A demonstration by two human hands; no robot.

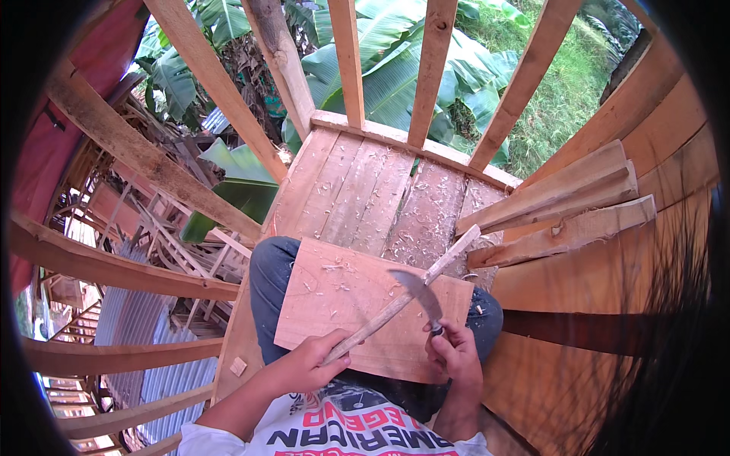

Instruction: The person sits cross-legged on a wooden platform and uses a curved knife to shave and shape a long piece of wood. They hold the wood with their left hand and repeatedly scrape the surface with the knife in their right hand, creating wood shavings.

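My left hand (318, 360) is closed around the lower end of a long, thin wooden stick (378, 320), which slants up and away to the right. In my right hand (454, 350) is the dark handle of a sickle-shaped knife (427, 299); its curved blade points up and left, close to the stick's middle. Whether the blade touches the wood I cannot tell. Across my lap lies a flat wooden board (323, 289) with curled shavings on it, beneath both the stick and the knife.
Shavings cover the plank floor (357, 190) ahead. Several rough wooden pieces (563, 232) lie at the right, by a plank wall (578, 277). Upright wooden slats (433, 68) surround the floor in front and at left. A small wood block (238, 366) lies at the left edge.
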